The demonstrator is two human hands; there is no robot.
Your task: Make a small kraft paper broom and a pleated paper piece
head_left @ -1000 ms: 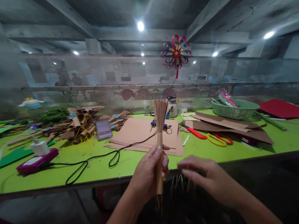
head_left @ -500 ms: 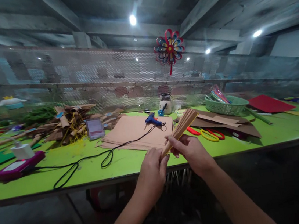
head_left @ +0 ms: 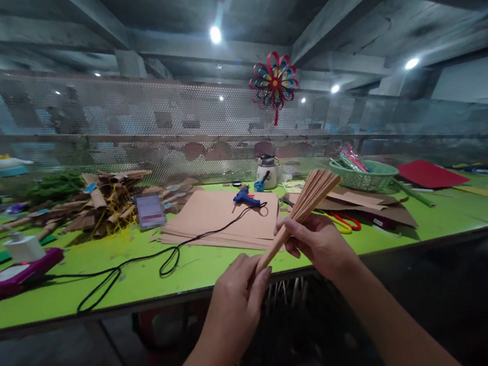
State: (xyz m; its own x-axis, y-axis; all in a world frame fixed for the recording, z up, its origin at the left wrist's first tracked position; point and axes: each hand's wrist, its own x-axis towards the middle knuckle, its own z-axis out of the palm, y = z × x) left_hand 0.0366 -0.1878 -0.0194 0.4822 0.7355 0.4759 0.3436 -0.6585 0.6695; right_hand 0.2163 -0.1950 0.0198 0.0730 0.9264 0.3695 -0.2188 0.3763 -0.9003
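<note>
Both hands hold a strip of pleated brown kraft paper [head_left: 314, 192] over the table's front edge, its folds fanned a little at the far upper end. My left hand [head_left: 239, 289] is closed around the narrow lower end. Higher up, my right hand [head_left: 318, 244] pinches the folds between thumb and fingers. Beyond them a stack of flat brown paper sheets [head_left: 212, 212] lies on the table, with a blue hot glue gun [head_left: 246, 197] resting on top. Scissors with yellow and red handles [head_left: 343, 222] lie just behind my right hand, partly hidden.
A purple power strip [head_left: 19, 273] with a white plug sits left on the green table [head_left: 149, 287]; its black cord runs across. Rolled brown paper pieces [head_left: 106, 205] are heaped behind. A jar [head_left: 266, 174], a green basket [head_left: 364, 172] and red sheets [head_left: 432, 173] stand farther back.
The pleated paper's far end has spread wider and shows more folds. My hands have moved slightly apart along it, the left one shifting left and down. The view has turned slightly right.
</note>
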